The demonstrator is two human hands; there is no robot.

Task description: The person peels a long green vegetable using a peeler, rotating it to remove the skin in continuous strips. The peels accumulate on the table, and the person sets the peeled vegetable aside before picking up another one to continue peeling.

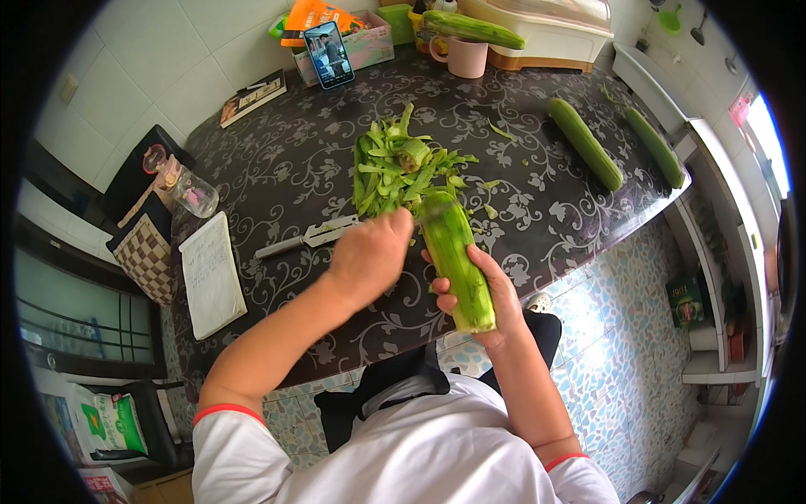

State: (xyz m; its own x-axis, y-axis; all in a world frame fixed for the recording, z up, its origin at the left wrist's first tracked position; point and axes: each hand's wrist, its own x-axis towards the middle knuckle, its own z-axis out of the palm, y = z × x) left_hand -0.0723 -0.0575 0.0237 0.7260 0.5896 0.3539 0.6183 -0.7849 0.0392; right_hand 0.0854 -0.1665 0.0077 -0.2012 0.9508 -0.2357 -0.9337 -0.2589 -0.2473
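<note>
My right hand (491,286) grips the lower part of a mostly peeled green luffa gourd (458,264), held tilted above the table's near edge. My left hand (374,252) is closed beside the gourd's upper end. From its fist a thin, blurred peeling tool (437,211) reaches across the gourd; its handle is hidden in the fingers. Beyond the gourd lies a heap of green peel strips (384,167) with a cut gourd end (414,155) on top. To the left of the heap, a kitchen knife (308,236) rests flat, its tip near the peelings.
Two unpeeled gourds (585,143) (655,148) lie at the right of the dark patterned table (296,157). Another gourd (472,28) rests across a pink mug (467,58). A phone (329,55) leans on a box. A notebook (213,277) and clear bottle (195,192) are at left.
</note>
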